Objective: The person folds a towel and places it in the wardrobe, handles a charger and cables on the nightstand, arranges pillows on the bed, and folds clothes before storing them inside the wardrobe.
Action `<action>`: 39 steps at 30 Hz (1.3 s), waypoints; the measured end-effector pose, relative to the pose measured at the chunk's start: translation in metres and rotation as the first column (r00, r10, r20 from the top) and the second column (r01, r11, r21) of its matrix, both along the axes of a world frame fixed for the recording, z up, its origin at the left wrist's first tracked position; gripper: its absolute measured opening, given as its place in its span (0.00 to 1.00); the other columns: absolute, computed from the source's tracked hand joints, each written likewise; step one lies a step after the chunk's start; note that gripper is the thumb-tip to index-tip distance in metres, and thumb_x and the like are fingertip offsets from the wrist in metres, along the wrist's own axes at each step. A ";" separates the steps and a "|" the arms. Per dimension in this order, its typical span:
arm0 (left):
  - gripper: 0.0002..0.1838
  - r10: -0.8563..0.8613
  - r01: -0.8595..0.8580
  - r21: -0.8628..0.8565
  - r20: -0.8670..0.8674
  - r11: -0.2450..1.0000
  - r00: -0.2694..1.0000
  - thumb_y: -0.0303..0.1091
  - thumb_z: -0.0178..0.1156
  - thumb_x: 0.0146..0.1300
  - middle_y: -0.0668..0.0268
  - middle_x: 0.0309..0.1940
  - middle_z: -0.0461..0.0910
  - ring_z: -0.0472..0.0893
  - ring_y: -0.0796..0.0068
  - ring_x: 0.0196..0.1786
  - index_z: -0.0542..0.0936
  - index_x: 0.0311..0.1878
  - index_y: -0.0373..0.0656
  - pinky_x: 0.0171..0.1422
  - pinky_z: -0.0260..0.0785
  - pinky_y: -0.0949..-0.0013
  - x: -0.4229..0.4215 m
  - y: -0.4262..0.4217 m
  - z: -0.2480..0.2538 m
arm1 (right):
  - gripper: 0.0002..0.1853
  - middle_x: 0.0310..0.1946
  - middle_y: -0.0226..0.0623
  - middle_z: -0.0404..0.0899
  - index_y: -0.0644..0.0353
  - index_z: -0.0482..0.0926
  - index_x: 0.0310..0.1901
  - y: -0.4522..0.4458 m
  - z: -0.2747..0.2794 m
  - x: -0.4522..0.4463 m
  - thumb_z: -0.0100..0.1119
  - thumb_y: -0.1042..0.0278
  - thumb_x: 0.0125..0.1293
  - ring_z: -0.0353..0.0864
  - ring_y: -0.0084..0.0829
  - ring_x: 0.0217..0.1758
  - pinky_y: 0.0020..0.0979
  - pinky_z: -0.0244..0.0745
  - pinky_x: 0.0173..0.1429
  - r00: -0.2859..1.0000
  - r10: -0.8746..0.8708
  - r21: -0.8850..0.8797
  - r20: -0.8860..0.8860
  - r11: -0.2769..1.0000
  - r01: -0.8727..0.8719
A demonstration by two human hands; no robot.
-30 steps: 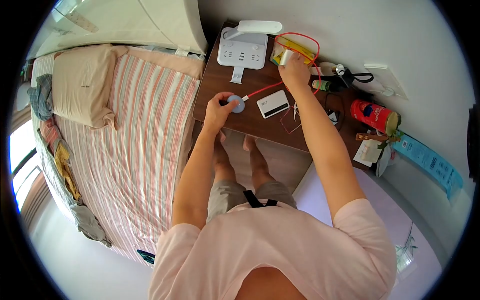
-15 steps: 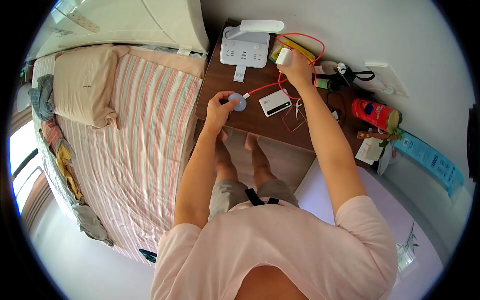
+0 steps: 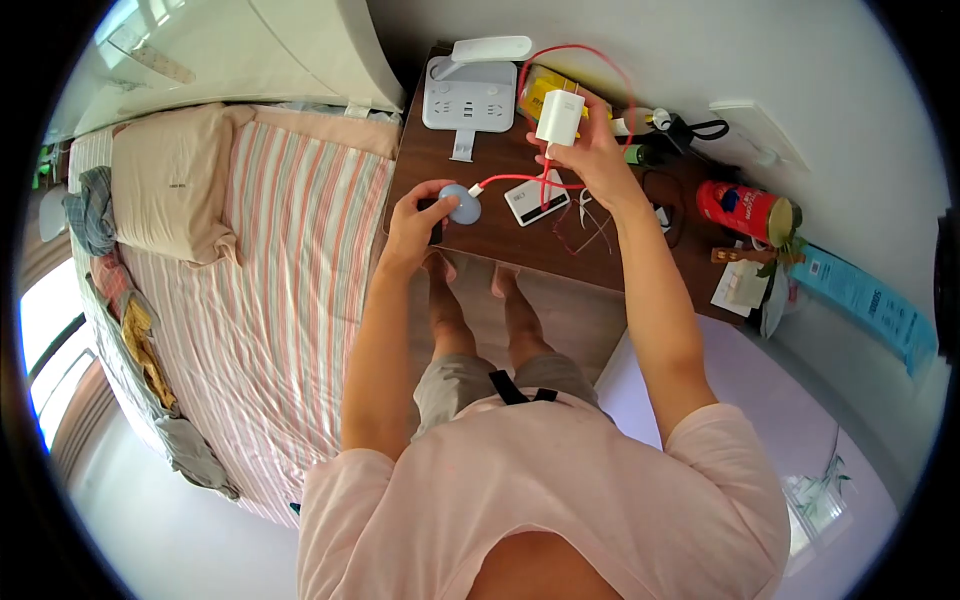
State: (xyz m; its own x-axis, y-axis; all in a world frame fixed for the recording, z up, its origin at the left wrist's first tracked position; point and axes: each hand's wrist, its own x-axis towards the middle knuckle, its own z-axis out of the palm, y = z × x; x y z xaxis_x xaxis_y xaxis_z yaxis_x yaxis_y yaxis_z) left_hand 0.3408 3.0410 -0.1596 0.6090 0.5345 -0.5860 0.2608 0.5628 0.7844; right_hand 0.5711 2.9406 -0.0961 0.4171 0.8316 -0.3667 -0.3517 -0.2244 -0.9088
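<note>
My left hand (image 3: pixel 417 222) is closed on a small round blue-grey device (image 3: pixel 461 204), thumb across its face. A white plug of the red cable (image 3: pixel 510 179) sits at the device's edge. In my right hand (image 3: pixel 590 160) is a white charger (image 3: pixel 560 117), held above the table with its prongs pointing away from me. The red cable's other end meets the charger's near side, and a loop of it arches behind that hand. Below the cable lies a white box with a dark stripe (image 3: pixel 528 203), partly covered by it.
A white power strip with a lamp (image 3: pixel 468 105) stands at the back left of the brown table (image 3: pixel 480 238). A yellow package (image 3: pixel 545 82) lies behind the charger. Glasses (image 3: pixel 590 235), a red can (image 3: pixel 738 210) and a black strap (image 3: pixel 708 130) are to the right. A striped bed (image 3: pixel 290 260) adjoins the left.
My right hand has turned and drawn the charger nearer, so its body and prongs now show. My left hand with the round device has shifted slightly left. The view has moved a little.
</note>
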 end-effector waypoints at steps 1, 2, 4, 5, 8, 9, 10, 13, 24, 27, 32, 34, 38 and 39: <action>0.16 -0.005 0.005 0.005 0.002 1.000 1.000 0.32 0.62 0.53 0.70 0.28 0.74 0.69 0.85 0.27 0.76 0.44 0.36 0.31 0.62 0.81 -0.001 0.000 0.007 | 0.38 0.54 0.43 0.65 0.52 0.48 0.64 -0.002 0.006 -0.002 0.52 0.83 0.52 0.75 0.39 0.50 0.32 0.76 0.44 1.000 0.002 0.030 -0.029 1.000 -0.001; 0.15 -0.011 0.011 0.000 0.006 1.000 1.000 0.32 0.62 0.54 0.71 0.28 0.74 0.69 0.86 0.27 0.76 0.44 0.36 0.32 0.62 0.81 -0.001 0.000 0.016 | 0.38 0.54 0.43 0.65 0.51 0.48 0.64 -0.004 0.012 -0.004 0.51 0.84 0.51 0.75 0.39 0.51 0.31 0.75 0.43 0.998 0.006 0.060 -0.059 0.998 -0.003; 0.15 -0.022 0.022 0.003 0.010 1.000 1.000 0.32 0.61 0.54 0.71 0.27 0.74 0.68 0.86 0.27 0.76 0.44 0.36 0.32 0.62 0.81 -0.002 0.000 0.025 | 0.39 0.55 0.44 0.66 0.49 0.48 0.63 -0.007 0.022 -0.005 0.48 0.85 0.50 0.74 0.39 0.52 0.30 0.74 0.42 0.996 0.012 0.070 -0.084 0.998 -0.006; 0.15 -0.023 0.023 0.001 0.020 1.000 1.000 0.32 0.61 0.54 0.71 0.28 0.74 0.68 0.86 0.27 0.76 0.45 0.36 0.32 0.62 0.81 -0.003 0.000 0.027 | 0.36 0.55 0.45 0.66 0.50 0.50 0.63 -0.010 0.026 -0.006 0.47 0.82 0.51 0.74 0.38 0.51 0.31 0.73 0.42 0.988 -0.009 0.121 -0.151 0.992 0.027; 0.15 -0.023 0.022 0.019 0.042 1.000 0.999 0.31 0.61 0.54 0.71 0.28 0.74 0.69 0.86 0.27 0.76 0.45 0.36 0.32 0.62 0.81 -0.005 -0.002 0.031 | 0.30 0.54 0.47 0.67 0.51 0.54 0.61 -0.018 0.027 0.001 0.46 0.77 0.54 0.73 0.38 0.48 0.32 0.71 0.43 0.934 -0.040 0.224 -0.354 0.966 0.127; 0.15 -0.019 0.017 0.031 0.050 0.999 0.999 0.31 0.61 0.54 0.71 0.29 0.74 0.69 0.86 0.27 0.76 0.45 0.37 0.32 0.62 0.81 -0.005 -0.003 0.033 | 0.27 0.54 0.47 0.68 0.51 0.57 0.60 -0.021 0.026 0.003 0.45 0.73 0.56 0.73 0.38 0.47 0.33 0.70 0.43 0.872 -0.044 0.259 -0.488 0.946 0.193; 0.15 -0.028 0.026 0.035 0.058 0.999 0.998 0.31 0.61 0.54 0.71 0.29 0.74 0.69 0.86 0.27 0.76 0.45 0.37 0.32 0.62 0.81 -0.005 -0.004 0.035 | 0.27 0.54 0.47 0.68 0.51 0.57 0.60 -0.023 0.027 0.006 0.45 0.73 0.56 0.73 0.38 0.47 0.33 0.70 0.43 0.876 -0.050 0.265 -0.480 0.944 0.199; 0.15 -0.032 0.030 0.049 0.045 0.998 0.998 0.30 0.60 0.54 0.71 0.30 0.75 0.69 0.86 0.27 0.76 0.45 0.37 0.32 0.62 0.82 -0.008 -0.006 0.041 | 0.25 0.53 0.46 0.68 0.51 0.58 0.60 -0.027 0.031 0.008 0.46 0.68 0.60 0.72 0.39 0.49 0.39 0.69 0.47 0.806 -0.061 0.263 -0.589 0.928 0.263; 0.15 -0.027 0.030 0.114 -0.033 0.993 0.999 0.30 0.60 0.53 0.71 0.29 0.74 0.69 0.86 0.26 0.76 0.45 0.37 0.32 0.62 0.81 -0.036 -0.010 0.077 | 0.23 0.47 0.36 0.67 0.64 0.60 0.54 -0.035 0.076 0.037 0.55 0.80 0.57 0.72 0.31 0.50 0.34 0.71 0.56 0.868 -0.387 0.390 -0.312 0.781 0.488; 0.14 -0.004 0.011 0.125 -0.058 0.992 0.998 0.29 0.59 0.53 0.71 0.29 0.73 0.68 0.85 0.26 0.76 0.44 0.37 0.32 0.61 0.81 -0.050 -0.005 0.080 | 0.15 0.41 0.35 0.71 0.64 0.67 0.46 -0.043 0.096 0.047 0.56 0.76 0.59 0.75 0.30 0.44 0.33 0.75 0.50 0.762 -0.488 0.384 -0.425 0.665 0.640; 0.14 0.059 -0.044 0.147 -0.100 0.988 0.993 0.29 0.58 0.54 0.71 0.27 0.72 0.68 0.85 0.27 0.76 0.44 0.36 0.32 0.61 0.80 -0.064 0.002 0.086 | 0.13 0.36 0.33 0.74 0.60 0.70 0.43 -0.075 0.110 0.077 0.59 0.66 0.59 0.76 0.29 0.34 0.29 0.78 0.36 0.559 -0.732 0.301 -0.390 0.472 0.829; 0.14 0.101 -0.081 0.178 -0.110 0.981 0.989 0.30 0.58 0.54 0.71 0.27 0.72 0.68 0.85 0.27 0.77 0.44 0.36 0.32 0.60 0.80 -0.070 0.007 0.074 | 0.16 0.37 0.35 0.73 0.62 0.69 0.43 -0.093 0.113 0.086 0.60 0.65 0.58 0.76 0.29 0.33 0.29 0.77 0.34 0.540 -0.785 0.319 -0.303 0.451 0.834; 0.14 0.172 -0.146 0.184 -0.131 0.972 0.976 0.31 0.59 0.55 0.71 0.27 0.73 0.68 0.85 0.26 0.77 0.44 0.36 0.31 0.60 0.80 -0.061 0.010 0.061 | 0.19 0.36 0.38 0.73 0.65 0.66 0.44 -0.133 0.097 0.105 0.62 0.65 0.55 0.75 0.27 0.29 0.28 0.76 0.30 0.444 -0.879 0.249 0.176 0.476 0.843; 0.13 0.180 -0.161 0.148 -0.123 0.976 0.976 0.31 0.59 0.56 0.71 0.27 0.73 0.68 0.86 0.26 0.77 0.43 0.37 0.30 0.60 0.80 -0.056 0.010 0.059 | 0.20 0.34 0.38 0.73 0.65 0.66 0.44 -0.142 0.090 0.109 0.62 0.65 0.55 0.75 0.26 0.28 0.27 0.75 0.28 0.417 -0.835 0.178 0.360 0.500 0.848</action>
State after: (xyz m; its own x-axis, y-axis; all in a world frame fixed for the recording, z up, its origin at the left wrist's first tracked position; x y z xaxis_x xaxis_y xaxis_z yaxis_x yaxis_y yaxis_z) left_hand 0.2844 3.0512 -0.1010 0.4224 0.7040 -0.5709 0.2794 0.4981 0.8209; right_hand 0.6799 2.7991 -0.0059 0.9991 -0.0171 -0.0375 -0.0380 -0.0284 -0.9989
